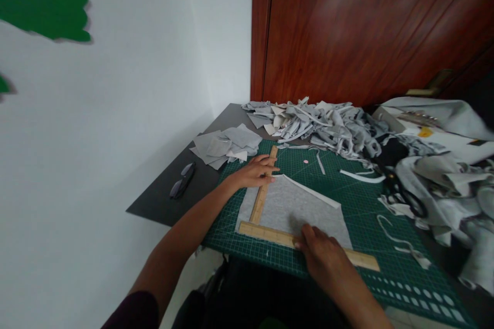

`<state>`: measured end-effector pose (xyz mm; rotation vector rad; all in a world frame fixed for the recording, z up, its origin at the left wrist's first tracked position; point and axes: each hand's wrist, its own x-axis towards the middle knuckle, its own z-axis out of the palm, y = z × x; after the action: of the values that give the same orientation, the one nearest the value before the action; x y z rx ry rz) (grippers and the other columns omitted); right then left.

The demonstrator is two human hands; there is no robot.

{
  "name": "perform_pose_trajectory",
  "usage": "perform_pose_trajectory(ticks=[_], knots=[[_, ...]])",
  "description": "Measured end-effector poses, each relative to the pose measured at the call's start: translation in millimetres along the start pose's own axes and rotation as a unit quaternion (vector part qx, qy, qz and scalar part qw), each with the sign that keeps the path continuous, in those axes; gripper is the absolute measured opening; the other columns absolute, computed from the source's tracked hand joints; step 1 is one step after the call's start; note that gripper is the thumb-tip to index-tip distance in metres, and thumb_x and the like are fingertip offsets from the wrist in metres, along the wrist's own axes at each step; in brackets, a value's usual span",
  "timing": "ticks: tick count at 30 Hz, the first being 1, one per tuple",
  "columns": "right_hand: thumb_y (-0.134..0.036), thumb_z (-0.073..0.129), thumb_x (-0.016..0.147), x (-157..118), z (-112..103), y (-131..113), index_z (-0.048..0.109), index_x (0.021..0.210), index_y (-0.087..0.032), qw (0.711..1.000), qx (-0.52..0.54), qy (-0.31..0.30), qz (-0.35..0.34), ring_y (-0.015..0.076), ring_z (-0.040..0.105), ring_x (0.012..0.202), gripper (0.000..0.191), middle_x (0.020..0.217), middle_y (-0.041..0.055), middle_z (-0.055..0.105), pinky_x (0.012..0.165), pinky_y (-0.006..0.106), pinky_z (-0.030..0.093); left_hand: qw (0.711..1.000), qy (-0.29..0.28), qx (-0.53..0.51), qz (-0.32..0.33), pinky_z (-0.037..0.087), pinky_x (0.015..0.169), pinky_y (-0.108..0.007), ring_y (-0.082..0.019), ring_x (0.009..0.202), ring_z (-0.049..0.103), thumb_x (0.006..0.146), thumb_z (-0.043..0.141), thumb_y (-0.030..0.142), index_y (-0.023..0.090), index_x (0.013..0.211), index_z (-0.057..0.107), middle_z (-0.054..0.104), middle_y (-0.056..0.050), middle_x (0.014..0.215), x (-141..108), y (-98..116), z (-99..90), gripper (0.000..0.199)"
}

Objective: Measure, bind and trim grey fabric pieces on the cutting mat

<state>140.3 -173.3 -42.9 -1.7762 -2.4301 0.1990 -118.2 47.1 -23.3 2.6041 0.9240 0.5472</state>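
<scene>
A grey piece of fabric lies flat on a green cutting mat; a pale strip runs along its slanted far edge. Across it, one wooden ruler points away from me, and my left hand rests over its far part with fingers stretched out. Along the fabric's near edge lies a second wooden ruler, its end close to the first ruler's near end. My right hand grips this second ruler around its middle, fingers curled and the thumb side at its near edge.
Grey fabric pieces and eyeglasses lie left on the dark table. A heap of scraps fills the back. To the right are black-handled scissors, more cloth and a white box. A wall borders the left side.
</scene>
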Motion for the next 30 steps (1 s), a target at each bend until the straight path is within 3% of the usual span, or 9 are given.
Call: perform_pose_trajectory(ticks=[4, 9, 12, 15, 18, 20, 24, 27, 30], knots=[[-0.017, 0.049, 0.101, 1, -5, 5, 0.059, 0.105, -0.02, 0.999, 0.011, -0.025, -0.017, 0.0239, 0.072, 0.082, 0.011, 0.092, 0.0073, 0.073, 0.072, 0.034, 0.045, 0.999, -0.029, -0.003, -0.022, 0.023, 0.127, -0.053, -0.034, 0.158, 0.024, 0.089, 0.077, 0.037, 0.032, 0.134, 0.071, 0.043, -0.006, 0.165, 2, -4, 0.9, 0.046], [-0.024, 0.043, 0.107, 15, -44, -8, 0.061, 0.103, -0.018, 0.997, 0.004, -0.073, -0.015, 0.0249, 0.073, 0.084, 0.019, 0.093, 0.0102, 0.075, 0.073, 0.034, 0.045, 1.0, -0.009, -0.014, -0.02, 0.028, 0.126, -0.052, -0.035, 0.157, 0.028, 0.085, 0.082, 0.034, 0.031, 0.13, 0.074, 0.042, -0.008, 0.165, 0, -7, -0.3, 0.045], [-0.027, 0.039, 0.109, 45, -69, -23, 0.065, 0.102, -0.017, 0.998, 0.008, -0.056, -0.028, 0.0251, 0.073, 0.088, 0.028, 0.097, 0.011, 0.075, 0.076, 0.034, 0.046, 1.0, -0.007, -0.006, -0.024, 0.029, 0.126, -0.054, -0.038, 0.157, 0.028, 0.079, 0.088, 0.034, 0.03, 0.131, 0.074, 0.041, -0.01, 0.165, -1, -6, -0.9, 0.055], [-0.03, 0.042, 0.109, 92, -80, -30, 0.07, 0.103, -0.017, 0.997, 0.042, -0.046, -0.043, 0.0246, 0.073, 0.092, 0.032, 0.098, 0.0111, 0.078, 0.08, 0.032, 0.046, 0.999, -0.019, 0.005, -0.027, 0.029, 0.125, -0.056, -0.038, 0.157, 0.027, 0.078, 0.088, 0.032, 0.031, 0.134, 0.072, 0.038, -0.01, 0.167, -1, -6, -0.7, 0.058], [-0.025, 0.04, 0.109, 136, -72, -27, 0.072, 0.115, -0.018, 0.987, 0.114, -0.06, -0.096, 0.0191, 0.072, 0.105, 0.034, 0.116, 0.0095, 0.078, 0.09, 0.027, 0.046, 0.999, -0.02, 0.009, -0.029, 0.03, 0.125, -0.056, -0.037, 0.158, 0.026, 0.079, 0.087, 0.033, 0.032, 0.134, 0.071, 0.037, -0.009, 0.168, -1, -8, 0.6, 0.057], [-0.023, 0.038, 0.109, 151, -60, -21, 0.07, 0.122, -0.018, 0.99, 0.107, -0.056, -0.072, 0.0184, 0.072, 0.107, 0.035, 0.12, 0.0101, 0.078, 0.09, 0.026, 0.046, 0.999, -0.015, 0.004, -0.028, 0.029, 0.125, -0.056, -0.037, 0.158, 0.025, 0.079, 0.087, 0.035, 0.031, 0.134, 0.071, 0.037, -0.01, 0.168, -2, -9, 1.5, 0.057], [-0.024, 0.036, 0.109, 153, -37, -13, 0.062, 0.138, -0.021, 0.998, 0.041, -0.032, -0.026, 0.02, 0.074, 0.105, 0.039, 0.121, 0.0104, 0.077, 0.085, 0.028, 0.049, 1.0, -0.018, -0.005, -0.02, 0.026, 0.127, -0.055, -0.039, 0.158, 0.023, 0.078, 0.088, 0.034, 0.023, 0.133, 0.071, 0.037, -0.016, 0.166, -3, -7, -1.0, 0.058], [-0.022, 0.038, 0.107, 148, -31, -11, 0.056, 0.147, -0.025, 0.999, -0.017, -0.016, -0.033, 0.0221, 0.073, 0.109, 0.044, 0.13, 0.0109, 0.074, 0.085, 0.03, 0.051, 1.0, -0.002, -0.001, -0.016, 0.026, 0.126, -0.057, -0.039, 0.158, 0.022, 0.076, 0.089, 0.029, 0.025, 0.123, 0.075, 0.04, -0.013, 0.165, -4, -5, -7.8, 0.049], [-0.017, 0.041, 0.102, 150, -31, -13, 0.053, 0.15, -0.027, 0.997, -0.059, -0.021, -0.036, 0.0234, 0.074, 0.107, 0.05, 0.127, 0.0112, 0.076, 0.083, 0.031, 0.052, 1.0, 0.012, 0.008, -0.024, 0.024, 0.127, -0.056, -0.037, 0.158, 0.021, 0.083, 0.083, 0.029, 0.025, 0.119, 0.077, 0.037, -0.01, 0.167, -5, -4, -15.9, 0.036]])
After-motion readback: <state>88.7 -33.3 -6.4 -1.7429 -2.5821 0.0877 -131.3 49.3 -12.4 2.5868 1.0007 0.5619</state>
